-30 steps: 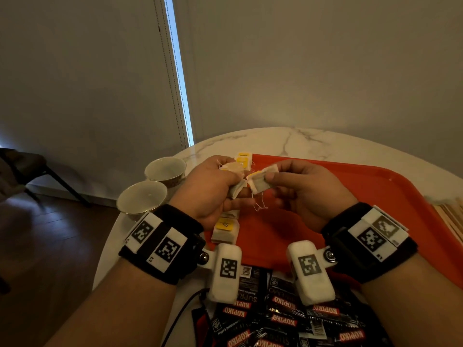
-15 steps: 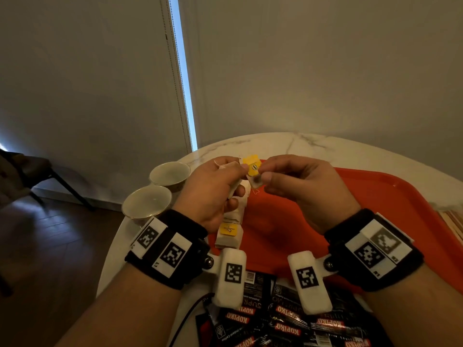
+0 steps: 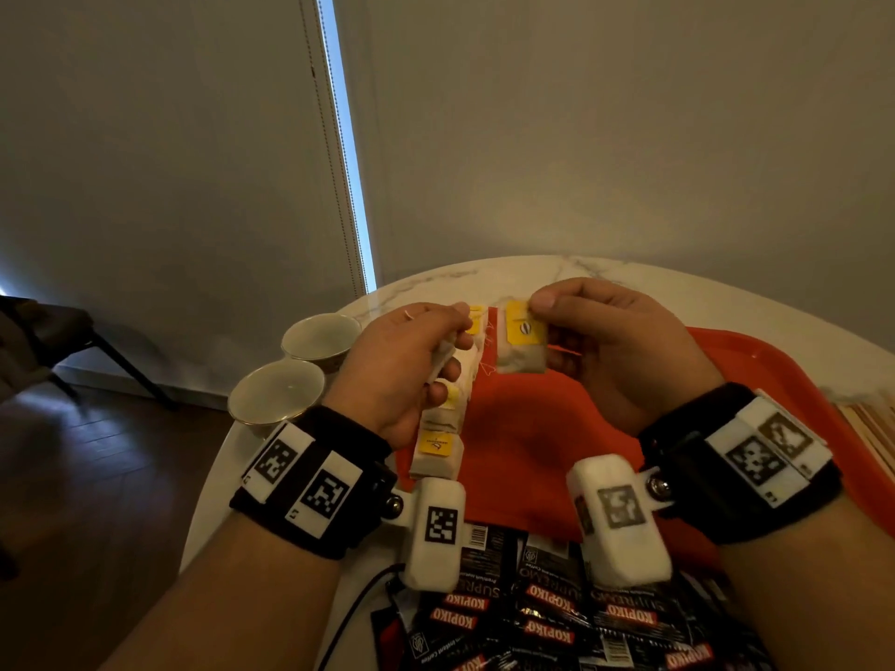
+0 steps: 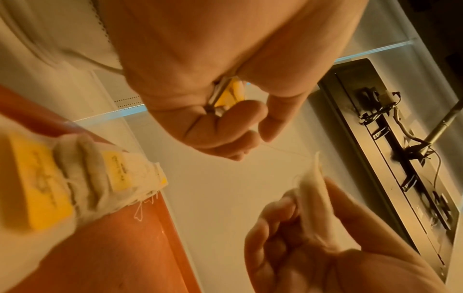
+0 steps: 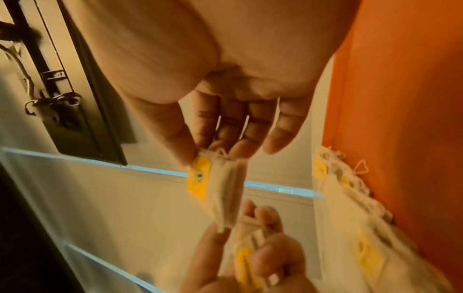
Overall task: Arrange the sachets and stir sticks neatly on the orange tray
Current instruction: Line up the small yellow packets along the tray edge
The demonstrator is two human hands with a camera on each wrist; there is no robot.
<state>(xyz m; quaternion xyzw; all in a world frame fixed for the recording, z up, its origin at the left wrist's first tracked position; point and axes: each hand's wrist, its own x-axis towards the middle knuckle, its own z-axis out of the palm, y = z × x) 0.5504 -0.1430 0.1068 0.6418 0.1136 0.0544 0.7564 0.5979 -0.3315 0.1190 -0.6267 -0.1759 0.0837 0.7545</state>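
My right hand (image 3: pixel 547 326) pinches a tea bag (image 3: pixel 523 346) with a yellow tag by its top edge, above the orange tray (image 3: pixel 775 375). In the right wrist view the same tea bag (image 5: pixel 218 184) hangs from thumb and fingers. My left hand (image 3: pixel 453 343) grips another yellow-tagged tea bag (image 4: pixel 226 95) in curled fingers, just left of the first. The two hands are a short gap apart. A row of tea bags (image 3: pixel 436 452) lies along the tray's left edge. Black Kopiko sachets (image 3: pixel 547 617) are piled at the near edge, partly hidden by my wrists.
Two pale cups (image 3: pixel 276 394) stand on the marble table (image 3: pixel 629 273) left of the tray. Wooden stir sticks (image 3: pixel 871 428) lie at the far right, cut off by the frame. The tray's middle is bare orange. A wall stands close behind the table.
The hands have drawn apart. My right hand pulled its tea bag to the right, away from the left hand, and the bag's yellow tag now faces me.
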